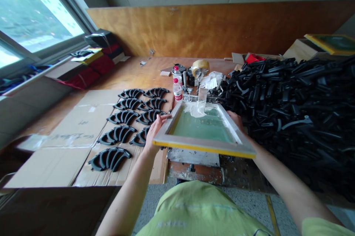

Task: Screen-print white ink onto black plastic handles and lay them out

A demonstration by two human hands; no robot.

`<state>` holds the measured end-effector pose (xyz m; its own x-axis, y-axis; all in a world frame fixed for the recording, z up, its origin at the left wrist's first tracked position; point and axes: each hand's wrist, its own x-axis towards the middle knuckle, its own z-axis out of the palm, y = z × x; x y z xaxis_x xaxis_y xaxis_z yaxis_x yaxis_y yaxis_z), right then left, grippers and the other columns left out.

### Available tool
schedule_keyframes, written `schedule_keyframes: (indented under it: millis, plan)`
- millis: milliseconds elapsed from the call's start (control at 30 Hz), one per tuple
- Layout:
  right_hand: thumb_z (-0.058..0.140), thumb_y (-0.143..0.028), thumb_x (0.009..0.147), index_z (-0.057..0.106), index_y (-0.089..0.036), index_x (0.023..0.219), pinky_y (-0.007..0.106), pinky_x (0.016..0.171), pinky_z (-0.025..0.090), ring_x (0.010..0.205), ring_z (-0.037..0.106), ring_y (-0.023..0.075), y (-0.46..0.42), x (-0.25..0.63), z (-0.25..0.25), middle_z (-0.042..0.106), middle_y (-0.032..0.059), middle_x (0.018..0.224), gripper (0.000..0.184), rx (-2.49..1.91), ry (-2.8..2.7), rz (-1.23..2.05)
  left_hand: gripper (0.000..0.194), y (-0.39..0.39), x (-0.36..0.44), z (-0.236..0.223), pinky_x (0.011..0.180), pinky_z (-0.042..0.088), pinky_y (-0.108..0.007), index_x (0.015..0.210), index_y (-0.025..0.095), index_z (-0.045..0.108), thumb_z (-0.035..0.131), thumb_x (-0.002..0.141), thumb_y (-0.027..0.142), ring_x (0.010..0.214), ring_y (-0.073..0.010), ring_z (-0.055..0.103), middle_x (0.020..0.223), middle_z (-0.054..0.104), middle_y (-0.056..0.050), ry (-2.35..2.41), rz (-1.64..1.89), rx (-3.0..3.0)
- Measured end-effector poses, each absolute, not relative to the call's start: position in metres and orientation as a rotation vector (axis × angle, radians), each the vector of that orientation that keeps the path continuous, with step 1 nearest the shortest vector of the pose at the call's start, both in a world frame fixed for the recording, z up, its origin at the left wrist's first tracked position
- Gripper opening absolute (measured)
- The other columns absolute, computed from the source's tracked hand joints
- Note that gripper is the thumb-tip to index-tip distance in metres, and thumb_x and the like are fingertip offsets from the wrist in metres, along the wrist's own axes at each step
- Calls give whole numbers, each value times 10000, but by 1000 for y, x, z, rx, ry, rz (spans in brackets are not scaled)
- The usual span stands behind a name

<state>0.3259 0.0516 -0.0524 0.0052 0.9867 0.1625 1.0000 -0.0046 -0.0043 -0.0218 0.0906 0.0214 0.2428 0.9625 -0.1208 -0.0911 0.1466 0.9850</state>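
A screen printing frame point(172, 138) with green mesh and a yellow front edge is held tilted, its near side raised above a metal base plate point(194, 156). My left hand point(155, 129) grips its left side, thumb along the top. On the right side my right hand point(235, 118) holds the frame, its fingers partly hidden behind the rim. White ink point(196, 110) is smeared across the far end of the mesh, where a squeegee point(202, 95) stands upright. The frame's far end meets a clamp area point(188, 98); the joint is partly hidden.
Left of the frame, curved black parts point(112, 159) lie in fanned groups on flattened cardboard point(66, 166). A big heap of black parts point(277, 103) covers the right side. Behind stand bottles point(177, 89), cans and a tape roll point(200, 67). Another frame point(332, 44) rests at the far right.
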Motion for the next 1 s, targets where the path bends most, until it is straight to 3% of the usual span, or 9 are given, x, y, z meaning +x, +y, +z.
schedule_keyframes:
  millis: [100, 200, 267, 400, 500, 633, 1000]
  plan:
    - [484, -144, 881, 637, -133, 1194, 327, 823, 533, 973, 650, 217, 78, 332, -36, 656, 141, 1171, 349, -1995, -1765, -231, 629, 73, -38, -17, 531, 446, -203, 1230, 165, 592, 630, 759, 579, 609, -124, 588, 808, 674, -32, 1070, 755, 1060]
    - [660, -208, 789, 498, -159, 1354, 395, 985, 459, 1191, 522, 269, 115, 307, -26, 489, 151, 1376, 590, -1776, -1790, -202, 754, 68, -39, -54, 589, 462, -216, 1355, 171, 485, 695, 715, 509, 681, -145, 609, 815, 674, -31, 1117, 718, 1070]
    - [687, -195, 764, 537, -159, 1300, 395, 991, 438, 1194, 503, 277, 134, 287, -24, 537, 140, 1303, 558, -1786, -1939, -148, 764, 69, -35, -74, 596, 463, -229, 1374, 163, 462, 676, 725, 504, 679, -152, 606, 778, 657, -23, 1160, 706, 1106]
    - [658, -252, 802, 649, -163, 1010, 315, 820, 465, 952, 606, 237, 148, 271, -30, 675, 96, 987, 226, -1981, -2155, 73, 714, 73, -33, -101, 627, 467, -243, 1351, 149, 487, 638, 755, 512, 701, -155, 602, 770, 633, -18, 1197, 703, 1164]
    - [618, -287, 831, 640, -155, 956, 288, 771, 443, 897, 622, 226, 145, 274, -37, 691, 106, 957, 183, -2114, -2118, 15, 647, 73, -34, -112, 630, 466, -243, 1304, 172, 542, 634, 761, 511, 703, -153, 600, 784, 639, -17, 1237, 729, 1172]
    - [571, -208, 833, 633, -124, 937, 310, 795, 426, 906, 614, 247, 140, 267, -49, 689, 134, 941, 147, -2208, -2058, -139, 598, 72, -35, -119, 651, 479, -257, 1252, 177, 590, 642, 754, 503, 715, -161, 607, 804, 660, -25, 1257, 742, 1163]
    - [570, -140, 812, 640, -179, 818, 284, 714, 403, 848, 562, 202, 83, 251, -37, 640, 54, 805, 81, -1342, -2556, 188, 588, 71, -36, -120, 806, 482, -306, 1292, 175, 558, 578, 807, 508, 873, -200, 631, 947, 693, -62, 1272, 699, 1238]
